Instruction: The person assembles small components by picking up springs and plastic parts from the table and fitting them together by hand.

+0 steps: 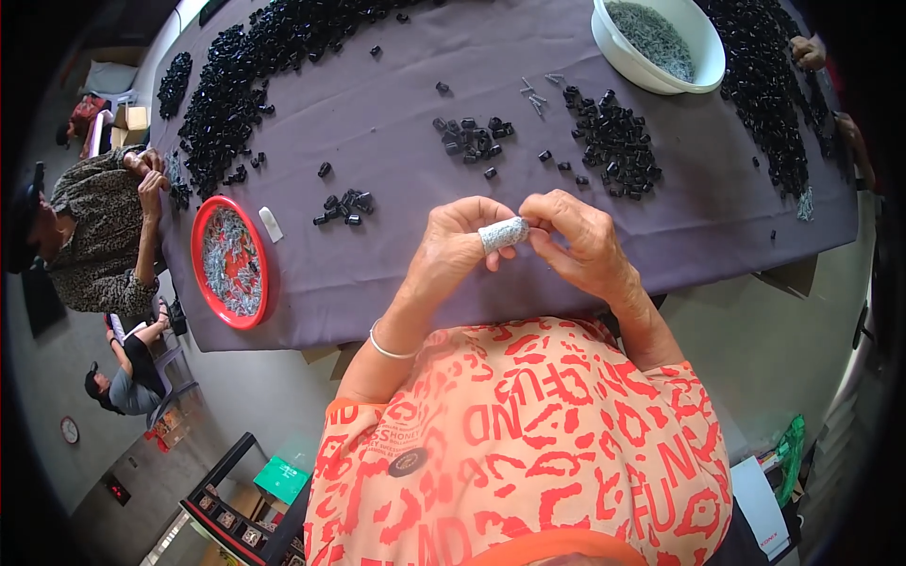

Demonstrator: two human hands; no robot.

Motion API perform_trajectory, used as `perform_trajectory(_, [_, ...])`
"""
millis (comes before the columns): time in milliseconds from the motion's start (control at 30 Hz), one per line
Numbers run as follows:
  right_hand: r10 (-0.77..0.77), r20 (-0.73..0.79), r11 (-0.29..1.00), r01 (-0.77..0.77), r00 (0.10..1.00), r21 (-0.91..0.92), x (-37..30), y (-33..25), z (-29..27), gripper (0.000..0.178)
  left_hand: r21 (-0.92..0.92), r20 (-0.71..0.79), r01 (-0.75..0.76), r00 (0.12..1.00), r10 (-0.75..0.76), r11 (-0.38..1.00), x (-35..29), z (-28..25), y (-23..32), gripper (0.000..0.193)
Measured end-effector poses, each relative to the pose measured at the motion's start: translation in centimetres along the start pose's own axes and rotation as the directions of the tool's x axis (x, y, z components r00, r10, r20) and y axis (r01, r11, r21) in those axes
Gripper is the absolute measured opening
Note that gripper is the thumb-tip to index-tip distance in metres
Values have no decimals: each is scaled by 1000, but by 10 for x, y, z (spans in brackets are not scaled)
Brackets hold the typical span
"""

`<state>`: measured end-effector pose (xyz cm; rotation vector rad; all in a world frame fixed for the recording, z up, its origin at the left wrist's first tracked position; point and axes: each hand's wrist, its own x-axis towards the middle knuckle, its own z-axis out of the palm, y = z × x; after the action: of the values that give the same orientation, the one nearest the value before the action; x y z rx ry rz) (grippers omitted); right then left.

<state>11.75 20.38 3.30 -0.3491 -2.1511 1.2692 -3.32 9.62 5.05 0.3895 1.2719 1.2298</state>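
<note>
Just past the table's near edge, my left hand (451,238) and my right hand (587,238) meet, fingertips pinched together. A pale grey, speckled wrap (502,234) covers a digit of my left hand, apparently the thumb. Right at its tip, the fingers of my right hand are closed; whatever is between them is hidden or too small to name. Small black cylindrical caps lie about the hands: one pile (618,146) beyond my right hand, a looser group (472,140) straight ahead, and a small cluster (344,207) to the left.
A red tray (197,269) of small clear-grey pieces stands at left beside a white flat piece (271,224). A white bowl (606,47) of grey pieces is far right. Large black heaps (222,104) line the far side. One person (104,226) works at left; another's hand (808,52) shows at right.
</note>
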Motion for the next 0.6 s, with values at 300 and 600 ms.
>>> perform_trajectory(300, [-79,-5,997,78,997,-3,12,-2,11,28,-184,-20,31,999,-35,982,-6,-12,-4,13])
perform_trajectory(600, [-10,-186,827,-96,983,-554,46,27,-13,13,-281,-174,-116,982,68,953,-9,-27,-9,12])
